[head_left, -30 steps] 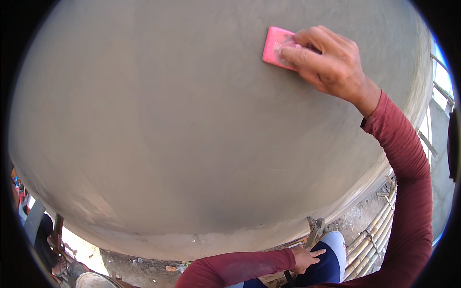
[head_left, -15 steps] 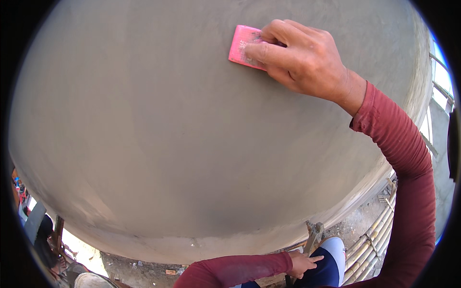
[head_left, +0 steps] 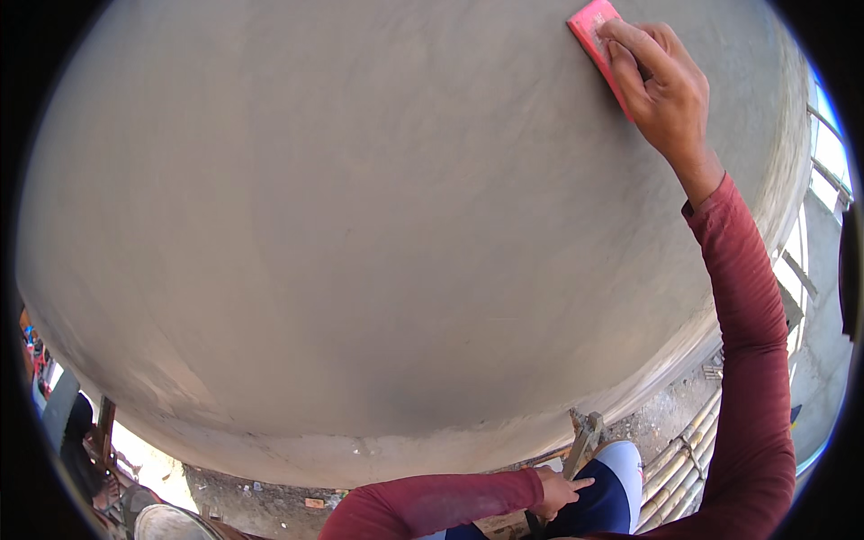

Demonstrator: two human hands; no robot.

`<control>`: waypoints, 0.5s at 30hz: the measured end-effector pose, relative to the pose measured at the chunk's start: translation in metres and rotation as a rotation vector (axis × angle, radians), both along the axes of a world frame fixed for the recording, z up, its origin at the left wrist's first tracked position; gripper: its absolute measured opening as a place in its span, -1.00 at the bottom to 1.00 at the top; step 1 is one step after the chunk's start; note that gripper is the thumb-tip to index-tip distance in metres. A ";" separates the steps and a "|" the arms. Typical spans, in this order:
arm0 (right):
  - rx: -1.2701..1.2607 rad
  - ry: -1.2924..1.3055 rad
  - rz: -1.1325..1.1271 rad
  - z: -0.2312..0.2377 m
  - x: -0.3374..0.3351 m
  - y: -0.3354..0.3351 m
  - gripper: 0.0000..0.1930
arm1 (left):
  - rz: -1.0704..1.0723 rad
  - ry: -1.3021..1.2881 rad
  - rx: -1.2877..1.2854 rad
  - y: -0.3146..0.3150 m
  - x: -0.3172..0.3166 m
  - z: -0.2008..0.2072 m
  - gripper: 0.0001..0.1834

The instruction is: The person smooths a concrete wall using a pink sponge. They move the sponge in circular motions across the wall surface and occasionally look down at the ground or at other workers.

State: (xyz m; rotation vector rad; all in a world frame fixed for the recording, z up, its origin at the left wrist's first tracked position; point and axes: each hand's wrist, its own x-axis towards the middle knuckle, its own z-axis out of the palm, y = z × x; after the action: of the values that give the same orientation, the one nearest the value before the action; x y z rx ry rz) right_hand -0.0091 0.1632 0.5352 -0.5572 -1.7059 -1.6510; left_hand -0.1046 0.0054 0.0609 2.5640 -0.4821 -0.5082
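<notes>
A broad grey plastered wall [head_left: 360, 216] fills most of the view, its surface smooth with faint smears and a darker patch low down. Against its upper right part, my right hand [head_left: 664, 85] is closed on a pink rectangular pad [head_left: 589, 20] smeared with grey. The pad is tilted, one long edge turned toward the lower left. Low in the view, my left hand [head_left: 556, 492] lies by my knee [head_left: 598, 490] with the index finger stretched out and nothing visible in it. Its other fingers are partly hidden.
Lashed bamboo poles [head_left: 679, 468] run along the lower right. A wooden post [head_left: 583, 441] stands beside my knee, below the wall's lower edge. A brick piece [head_left: 314, 503] lies on the dirt ground. At the lower left is a pale rounded object [head_left: 166, 522].
My right hand has moved right and slightly up with the pink pad, which has turned from nearly flat to a steeper slant. My left hand stays by the knee.
</notes>
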 end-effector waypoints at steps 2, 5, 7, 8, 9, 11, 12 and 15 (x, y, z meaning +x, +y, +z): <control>-0.003 -0.014 0.077 -0.002 -0.035 0.009 -0.73 | -0.003 -0.003 -0.010 0.005 -0.002 0.011 -0.40; -0.289 -0.458 0.010 -0.105 -0.071 0.001 -0.78 | 0.048 -0.051 -0.063 0.010 -0.010 0.019 -0.48; -0.596 -0.698 -0.027 -0.163 -0.054 -0.020 -0.78 | 0.063 -0.170 -0.010 0.018 -0.007 0.008 -0.54; -0.750 -0.734 -0.024 -0.175 -0.037 -0.035 -0.76 | 0.099 -0.256 -0.064 0.022 -0.006 0.011 -0.60; -0.813 -0.563 0.036 -0.179 -0.026 -0.053 -0.76 | 0.226 -0.220 -0.079 0.028 -0.004 0.030 -0.61; -0.950 -0.136 0.209 -0.186 -0.006 -0.082 -0.76 | 0.483 -0.140 -0.106 0.042 0.003 0.076 -0.64; -1.001 0.110 0.332 -0.189 -0.001 -0.096 -0.76 | 0.616 -0.315 -0.317 0.051 0.001 0.083 -0.64; -1.239 0.755 0.762 -0.207 -0.005 -0.117 -0.77 | 0.866 -0.803 -0.940 0.078 -0.018 0.096 -0.60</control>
State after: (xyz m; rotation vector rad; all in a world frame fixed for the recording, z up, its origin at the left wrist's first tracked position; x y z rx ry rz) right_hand -0.0146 0.0464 0.3285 -0.7741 -1.7875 0.2791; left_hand -0.1222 0.0834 0.1574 1.6742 0.1709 0.8759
